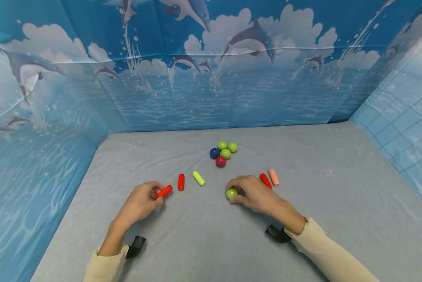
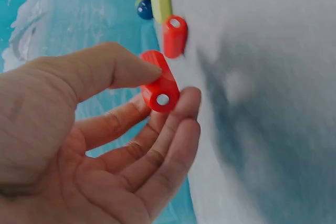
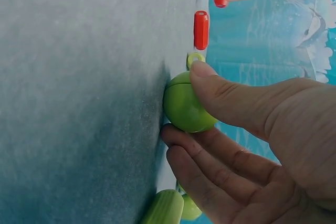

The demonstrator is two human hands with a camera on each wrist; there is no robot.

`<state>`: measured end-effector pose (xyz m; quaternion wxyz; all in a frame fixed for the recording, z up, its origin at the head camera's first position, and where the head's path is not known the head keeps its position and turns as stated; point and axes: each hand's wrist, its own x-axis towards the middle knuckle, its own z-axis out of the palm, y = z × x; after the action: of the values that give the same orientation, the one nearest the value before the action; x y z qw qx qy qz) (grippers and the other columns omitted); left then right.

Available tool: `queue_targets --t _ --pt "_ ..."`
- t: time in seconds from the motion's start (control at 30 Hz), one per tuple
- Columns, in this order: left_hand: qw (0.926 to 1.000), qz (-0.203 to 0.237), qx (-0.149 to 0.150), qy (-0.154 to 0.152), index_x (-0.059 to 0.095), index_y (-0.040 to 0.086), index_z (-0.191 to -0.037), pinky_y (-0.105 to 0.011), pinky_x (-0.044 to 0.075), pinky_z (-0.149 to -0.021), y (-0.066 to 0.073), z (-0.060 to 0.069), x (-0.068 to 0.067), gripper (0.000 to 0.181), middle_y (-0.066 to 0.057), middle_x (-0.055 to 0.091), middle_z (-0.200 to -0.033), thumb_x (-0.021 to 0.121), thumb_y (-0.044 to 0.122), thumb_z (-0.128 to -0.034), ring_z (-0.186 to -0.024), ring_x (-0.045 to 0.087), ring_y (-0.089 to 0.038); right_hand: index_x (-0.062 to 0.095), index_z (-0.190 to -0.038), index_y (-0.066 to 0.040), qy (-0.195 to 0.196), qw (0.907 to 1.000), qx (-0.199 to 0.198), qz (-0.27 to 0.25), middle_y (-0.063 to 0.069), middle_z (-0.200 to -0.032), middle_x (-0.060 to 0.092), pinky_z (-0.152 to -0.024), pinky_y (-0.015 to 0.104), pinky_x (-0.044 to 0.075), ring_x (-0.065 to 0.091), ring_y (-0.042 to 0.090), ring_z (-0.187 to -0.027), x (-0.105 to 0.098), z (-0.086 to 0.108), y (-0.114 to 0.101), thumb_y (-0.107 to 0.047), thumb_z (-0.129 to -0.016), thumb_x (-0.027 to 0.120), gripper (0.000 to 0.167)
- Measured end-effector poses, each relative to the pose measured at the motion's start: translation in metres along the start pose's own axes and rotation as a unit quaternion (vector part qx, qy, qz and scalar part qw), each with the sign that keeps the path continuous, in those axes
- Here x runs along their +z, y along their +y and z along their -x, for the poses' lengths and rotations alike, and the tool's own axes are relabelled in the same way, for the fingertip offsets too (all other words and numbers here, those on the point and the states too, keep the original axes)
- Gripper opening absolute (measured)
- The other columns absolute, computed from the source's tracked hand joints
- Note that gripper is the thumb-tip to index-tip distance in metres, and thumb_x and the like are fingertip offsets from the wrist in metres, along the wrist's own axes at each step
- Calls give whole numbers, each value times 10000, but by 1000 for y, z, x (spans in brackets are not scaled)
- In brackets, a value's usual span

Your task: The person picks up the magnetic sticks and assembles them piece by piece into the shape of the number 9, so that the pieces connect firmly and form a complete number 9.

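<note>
Left of a yellow-green plastic stick (image 1: 198,178), a light-seeming red plastic rod (image 1: 165,191) is pinched by the left hand (image 1: 140,201); right of that stick, a glossy, slippery-looking green ball (image 3: 184,107) is gripped widthwise by the right hand (image 1: 256,194).

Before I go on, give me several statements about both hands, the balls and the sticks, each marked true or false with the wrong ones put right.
1. The right hand grips a green ball. True.
2. The left hand holds nothing. False: it pinches a red stick.
3. In the head view, a yellow-green stick lies to the right of the left hand. True.
4. A pink stick lies near the right hand. True.
5. Every ball in view is green. False: a blue ball and a dark red ball show too.
</note>
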<state>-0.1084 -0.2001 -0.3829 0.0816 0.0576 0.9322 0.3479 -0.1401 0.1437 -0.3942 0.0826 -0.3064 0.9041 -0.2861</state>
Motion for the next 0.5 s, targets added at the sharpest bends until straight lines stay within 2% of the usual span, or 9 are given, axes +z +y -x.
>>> queue_targets --t 0.13,0.33,0.5 --pt "9993 119 348 -102 692 -4 -1113 -260 530 -662 13 2 8 271 -91 669 -1012 704 -24 -843 -810 639 -149 730 -1101 -133 -11 9999 -86 -55 -63 -967 690 -769 307 546 598 64 -815 0 0 0 -148 -816 839 305" --pt "9944 44 989 -359 720 46 -1081 -244 524 -705 33 1 21 201 -47 697 -1051 713 12 -884 -801 613 -106 727 -1114 -141 -81 9999 44 -98 -70 -982 687 -789 291 542 605 62 -829 0 1 -1 -152 -822 836 313" --pt "9919 402 1149 -362 735 90 -1069 -274 542 -765 45 -6 35 168 -18 706 -1017 731 60 -903 -820 633 -106 723 -1115 -144 -131 9999 86 -42 -70 -989 683 -792 284 536 602 62 -835 1 1 -2 -162 -834 827 300"
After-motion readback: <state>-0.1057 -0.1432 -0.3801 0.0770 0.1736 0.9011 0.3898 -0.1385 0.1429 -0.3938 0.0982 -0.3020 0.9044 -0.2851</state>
